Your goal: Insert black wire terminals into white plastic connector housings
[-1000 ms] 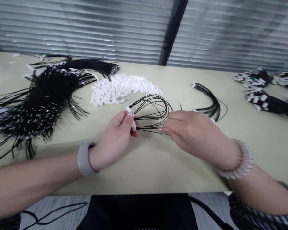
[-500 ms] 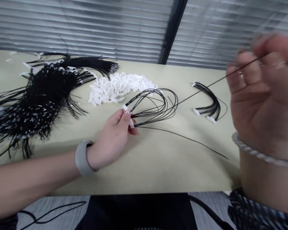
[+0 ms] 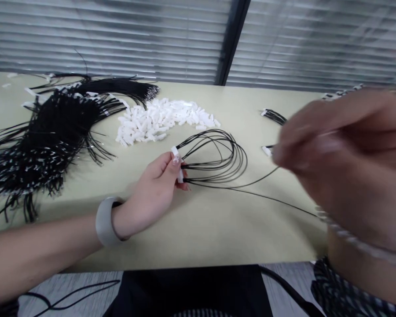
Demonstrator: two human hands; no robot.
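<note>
My left hand (image 3: 155, 193) pinches a white plastic connector (image 3: 175, 151) between thumb and fingers, above the table. Black wires (image 3: 201, 167) run out of this connector and bend round in a loop to the right. My right hand (image 3: 346, 158) is large and blurred at the right, its fingers closed at the end of one thin black wire (image 3: 265, 177) that leads back to the connector. The wire's tip is hidden in the fingers. Another single wire (image 3: 273, 199) stretches loose to the right, below the first.
A big heap of black wires with metal ends (image 3: 53, 136) lies on the left. Loose white connectors (image 3: 165, 119) are piled at mid-table. Behind my right hand lies another wired harness (image 3: 274, 116), partly covered. Blinds (image 3: 119, 35) stand behind the table (image 3: 218, 237).
My right hand has turned over, come lower and closer to the left, and its fingers have closed. The wire it pulled taut now hangs slack. My left hand keeps its grip.
</note>
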